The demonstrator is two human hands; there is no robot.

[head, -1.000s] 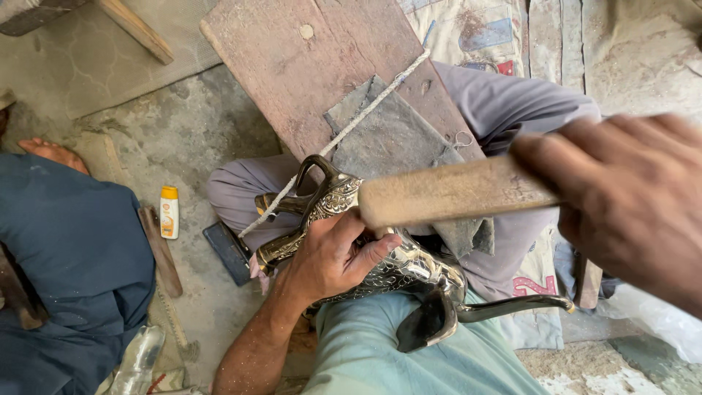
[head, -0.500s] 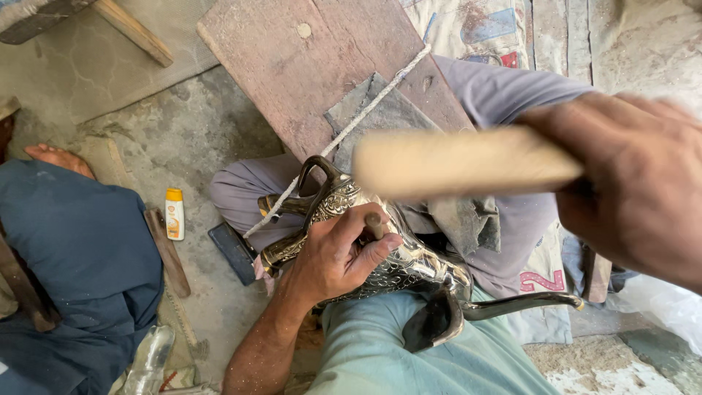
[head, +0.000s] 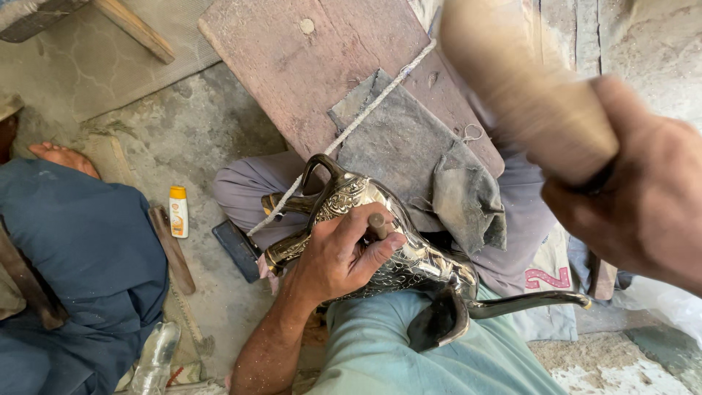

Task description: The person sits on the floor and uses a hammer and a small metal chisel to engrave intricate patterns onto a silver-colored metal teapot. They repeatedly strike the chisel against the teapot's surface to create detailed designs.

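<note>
The left hand [head: 340, 256] rests on the pot [head: 365, 241], an engraved metal vessel lying across the person's lap. Its fingers are curled and pinch a short punch [head: 378, 222] upright against the pot's body. The right hand [head: 643, 212] is closed around the wooden handle [head: 526, 95], which is blurred and raised high above the pot.

Change: one second ago the handle lay level, just above the pot; half a second ago it was higher; it is now tilted up and well clear of the punch. The left hand and pot have not shifted. Judged from this, the swing is at its upper end and the punch is set in place, so the working of the pot's surface is in mid-cycle.

Count and placement, relative to the pot:
- One pot, with one loop handle at its far-left end and one long spout [head: 534, 301] at its near-right end.
- One punch, on the pot.
- One wooden handle, above right; its head is out of view.
- One board [head: 292, 80], beyond the pot, carrying one grey cloth [head: 417, 161] and one rope [head: 351, 128].
- One small bottle [head: 178, 211], on the floor to the left.
- One other person, in blue [head: 80, 249], further left.
</note>
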